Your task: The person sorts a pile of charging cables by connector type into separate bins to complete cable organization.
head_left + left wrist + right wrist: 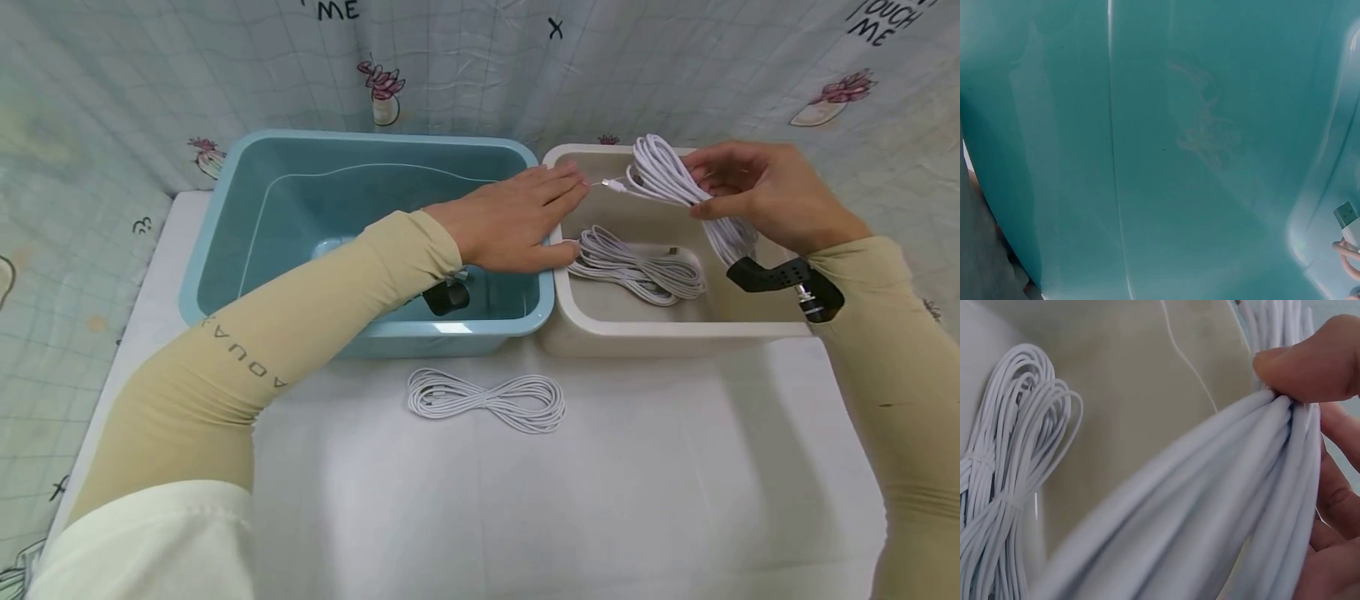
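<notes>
My right hand (772,187) pinches a bundled white USB cable (660,171) between thumb and fingers, above the cream bin (675,327). In the right wrist view the thumb (1316,362) presses on the bundle's narrow middle. One small plug (613,185) sticks out to the left from the bundle. My left hand (521,218), fingers straight, reaches across the adjoining rims of the two bins; its fingertips are close to that plug, and I cannot tell whether they touch. Inside the cream bin lie white cable bundles (637,267).
A blue bin (382,143) stands left of the cream one, partly hidden by my left arm. A USB plug (1349,219) shows inside it. Another white cable bundle (487,402) lies on the white tablecloth (570,508) in front. A patterned curtain (465,75) hangs behind.
</notes>
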`<move>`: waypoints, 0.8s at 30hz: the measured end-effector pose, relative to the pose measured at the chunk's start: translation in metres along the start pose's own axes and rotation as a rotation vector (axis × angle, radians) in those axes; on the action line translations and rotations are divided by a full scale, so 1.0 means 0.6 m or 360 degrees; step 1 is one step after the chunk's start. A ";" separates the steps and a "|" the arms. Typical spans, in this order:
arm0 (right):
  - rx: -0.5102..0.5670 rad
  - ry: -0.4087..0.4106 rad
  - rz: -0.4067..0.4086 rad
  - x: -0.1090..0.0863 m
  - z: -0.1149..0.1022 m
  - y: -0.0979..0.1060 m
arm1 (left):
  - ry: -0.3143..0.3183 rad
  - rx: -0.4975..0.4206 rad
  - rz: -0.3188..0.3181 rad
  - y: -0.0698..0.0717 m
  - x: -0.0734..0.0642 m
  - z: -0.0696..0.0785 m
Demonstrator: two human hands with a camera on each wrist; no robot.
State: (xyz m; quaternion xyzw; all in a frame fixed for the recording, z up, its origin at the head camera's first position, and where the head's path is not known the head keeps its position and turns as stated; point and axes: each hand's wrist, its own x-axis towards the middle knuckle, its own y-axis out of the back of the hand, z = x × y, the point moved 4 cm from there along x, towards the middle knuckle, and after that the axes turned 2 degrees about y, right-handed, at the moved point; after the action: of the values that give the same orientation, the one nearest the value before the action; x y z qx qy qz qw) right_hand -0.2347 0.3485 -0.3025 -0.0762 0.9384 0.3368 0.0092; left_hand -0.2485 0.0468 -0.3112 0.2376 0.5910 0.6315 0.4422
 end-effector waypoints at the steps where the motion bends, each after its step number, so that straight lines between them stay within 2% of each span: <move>1: 0.0018 0.0002 0.0002 0.000 0.001 0.001 | -0.0002 0.0000 0.0001 0.000 0.000 0.001; 18: 0.0154 0.0058 0.0059 -0.003 0.007 0.000 | -0.0009 0.0002 0.0004 -0.001 -0.001 0.000; 20: 0.0125 0.0051 0.0046 -0.004 0.007 0.001 | -0.0011 0.0001 0.0009 -0.001 -0.001 0.001; 24: -0.0114 -0.0053 -0.0037 -0.004 0.010 -0.001 | 0.0000 0.0003 0.0013 0.000 -0.002 0.001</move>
State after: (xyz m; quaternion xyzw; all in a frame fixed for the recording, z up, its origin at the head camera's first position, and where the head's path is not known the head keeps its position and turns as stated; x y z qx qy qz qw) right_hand -0.2327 0.3522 -0.3076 -0.0819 0.9245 0.3714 0.0260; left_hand -0.2473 0.0463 -0.3109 0.2403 0.5906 0.6327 0.4395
